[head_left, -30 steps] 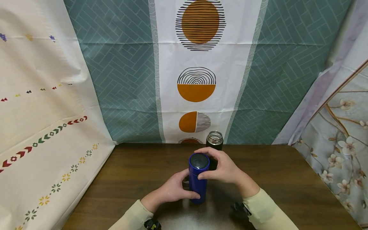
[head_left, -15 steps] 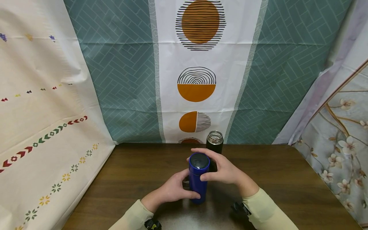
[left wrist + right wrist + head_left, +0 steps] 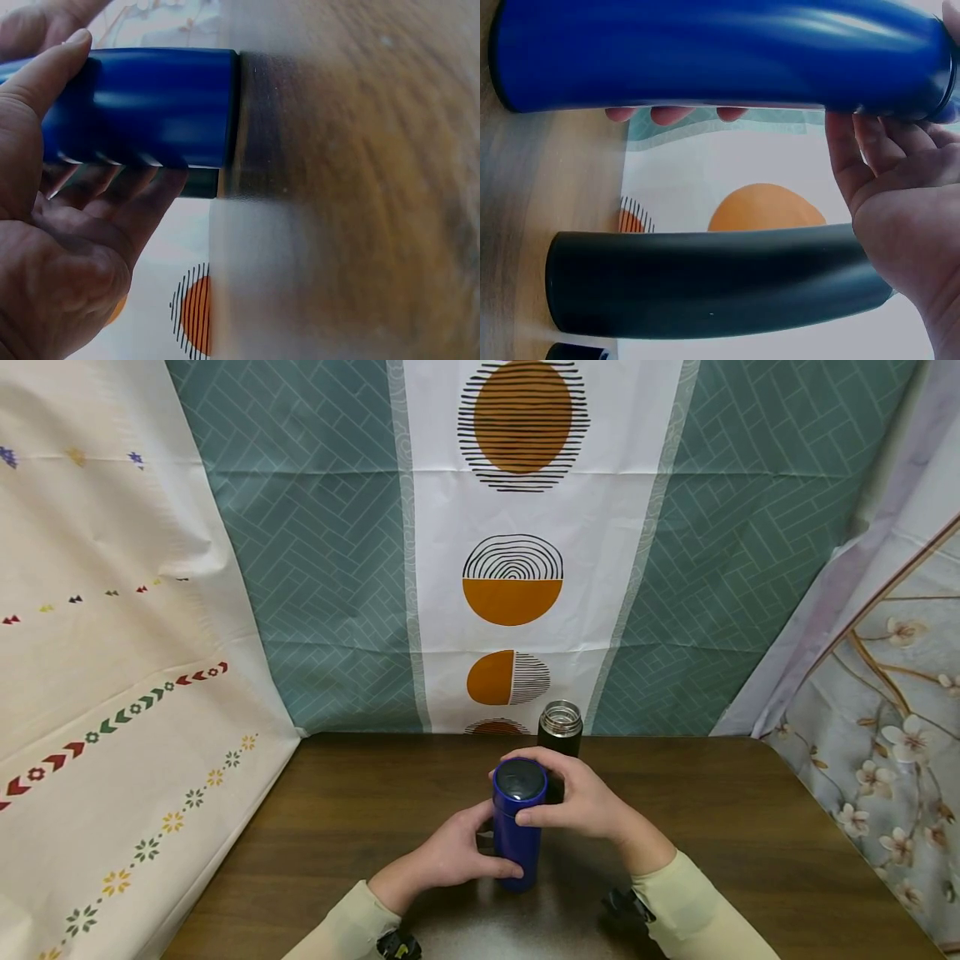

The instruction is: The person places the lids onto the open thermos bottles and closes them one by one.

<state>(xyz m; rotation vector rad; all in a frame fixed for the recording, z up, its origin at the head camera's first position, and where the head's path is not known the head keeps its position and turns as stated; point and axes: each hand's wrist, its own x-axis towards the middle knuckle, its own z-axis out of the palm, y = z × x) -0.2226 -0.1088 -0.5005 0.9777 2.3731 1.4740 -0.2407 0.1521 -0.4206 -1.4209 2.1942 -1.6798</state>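
Note:
A blue thermos (image 3: 517,852) with a dark-topped lid (image 3: 521,779) stands upright on the wooden table. Low on its body my left hand (image 3: 453,852) grips it, thumb across the front and fingers behind. My right hand (image 3: 588,797) holds the lid end from the right, its thumb near the seam and its fingers curled round the far side. In the left wrist view, the base of the thermos (image 3: 157,109) sits right at the table surface. Just behind, partly hidden by my right hand, stands a black thermos (image 3: 560,731) with its bare steel mouth facing up.
A small black object (image 3: 577,352) lies beside the black thermos at the edge of the right wrist view. The brown wooden table (image 3: 360,793) ends against a patterned cloth (image 3: 330,610) at the back. Another cloth (image 3: 135,777) hangs along the left side.
My right thumb and fingers have shifted slightly back and forth round the lid. The left hand, the blue thermos and the black thermos stay in place.

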